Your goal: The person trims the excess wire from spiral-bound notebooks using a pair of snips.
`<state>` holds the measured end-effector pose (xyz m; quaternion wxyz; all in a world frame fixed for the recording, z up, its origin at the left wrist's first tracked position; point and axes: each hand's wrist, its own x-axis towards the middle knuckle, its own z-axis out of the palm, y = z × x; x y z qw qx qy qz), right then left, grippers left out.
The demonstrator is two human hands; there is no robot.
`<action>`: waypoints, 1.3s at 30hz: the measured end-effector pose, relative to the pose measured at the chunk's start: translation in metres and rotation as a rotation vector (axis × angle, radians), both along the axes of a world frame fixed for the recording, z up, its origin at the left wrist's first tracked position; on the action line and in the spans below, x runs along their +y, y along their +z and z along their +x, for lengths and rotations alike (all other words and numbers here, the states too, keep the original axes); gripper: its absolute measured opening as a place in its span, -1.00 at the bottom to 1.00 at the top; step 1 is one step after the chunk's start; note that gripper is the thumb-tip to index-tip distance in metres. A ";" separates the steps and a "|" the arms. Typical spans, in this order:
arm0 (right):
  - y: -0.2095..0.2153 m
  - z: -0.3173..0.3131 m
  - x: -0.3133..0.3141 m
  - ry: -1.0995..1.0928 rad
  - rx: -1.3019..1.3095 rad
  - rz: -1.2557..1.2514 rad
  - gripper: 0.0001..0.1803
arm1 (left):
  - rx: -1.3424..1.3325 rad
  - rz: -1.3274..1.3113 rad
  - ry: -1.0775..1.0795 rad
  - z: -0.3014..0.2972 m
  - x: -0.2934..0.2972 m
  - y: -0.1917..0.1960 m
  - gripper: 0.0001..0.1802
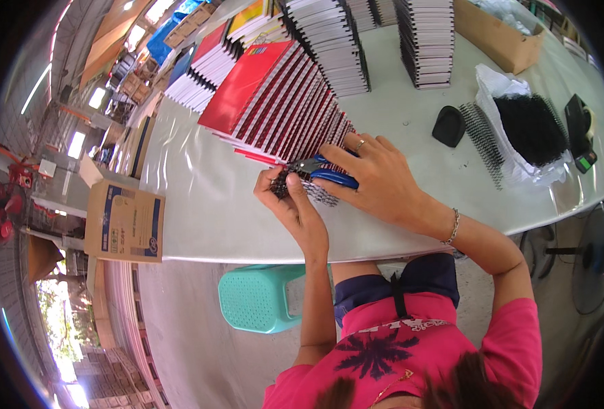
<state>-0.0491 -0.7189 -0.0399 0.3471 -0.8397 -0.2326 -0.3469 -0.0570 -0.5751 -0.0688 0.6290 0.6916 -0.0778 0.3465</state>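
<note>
In my right hand (387, 178) is a pair of small cutting pliers (334, 178) with blue handles. Their metal jaws point left, at the near lower corner of a tall stack of red-covered spiral notebooks (247, 92). My left hand (303, 217) is closed at that same corner, thumb and fingers pinching a dark, coil-like piece (279, 185). The jaws meet the left fingertips, so what lies between them is too small to make out. A patch of dark coils (321, 193) shows under the pliers, beside the left thumb.
More notebook stacks (426, 44) stand at the back of the pale table (227, 225). To the right lie black plastic coils (530, 129) on white wrapping, a black flat object (448, 126) and a tape dispenser (579, 129). A cardboard box (124, 221) and green stool (254, 300) are near the left.
</note>
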 end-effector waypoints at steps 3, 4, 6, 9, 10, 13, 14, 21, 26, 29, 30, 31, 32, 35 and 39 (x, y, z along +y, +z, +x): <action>0.001 0.001 -0.004 0.033 0.027 -0.035 -0.66 | 0.012 0.009 -0.002 0.001 0.000 0.000 -0.70; 0.003 0.002 -0.005 0.034 0.020 -0.049 -0.66 | 0.009 0.004 -0.001 0.001 -0.001 0.001 -0.70; 0.006 0.002 -0.008 0.040 0.009 -0.080 -0.65 | 0.005 -0.006 0.005 0.001 -0.003 0.003 -0.70; 0.005 0.004 -0.009 0.043 -0.034 -0.083 -0.65 | 0.008 -0.014 0.005 0.002 -0.003 0.001 -0.70; 0.005 0.005 -0.010 0.041 -0.030 -0.092 -0.65 | 0.007 -0.011 0.006 0.002 -0.003 0.001 -0.70; 0.007 0.005 -0.008 0.045 -0.021 -0.106 -0.65 | 0.004 0.006 0.015 0.001 -0.001 0.002 -0.70; 0.008 0.006 -0.008 0.052 -0.023 -0.106 -0.65 | 0.000 0.017 0.020 0.001 0.000 0.003 -0.70; 0.006 0.009 -0.008 0.074 0.064 -0.158 -0.69 | -0.019 0.003 0.019 0.000 -0.006 0.004 -0.70; 0.001 0.006 -0.006 0.094 0.164 -0.115 -0.67 | -0.014 0.037 0.077 0.002 -0.003 0.000 -0.67; -0.003 0.002 -0.007 0.028 0.094 -0.086 -0.63 | 0.057 -0.052 0.059 -0.001 -0.002 0.000 -0.64; -0.005 0.001 -0.008 0.003 0.052 -0.072 -0.61 | 0.058 -0.107 0.051 -0.002 -0.002 0.002 -0.63; -0.006 -0.001 -0.009 -0.015 0.045 -0.082 -0.58 | 0.058 -0.162 0.042 -0.002 -0.003 0.004 -0.62; -0.006 -0.003 -0.009 -0.032 0.038 -0.091 -0.56 | 0.057 -0.217 0.034 -0.002 -0.003 0.005 -0.60; -0.009 -0.003 -0.009 -0.039 0.035 -0.102 -0.52 | -0.011 -0.296 -0.033 0.000 -0.003 0.003 -0.58; -0.013 0.000 -0.008 -0.027 -0.041 -0.077 -0.53 | -0.004 -0.170 -0.104 -0.004 -0.005 0.003 -0.60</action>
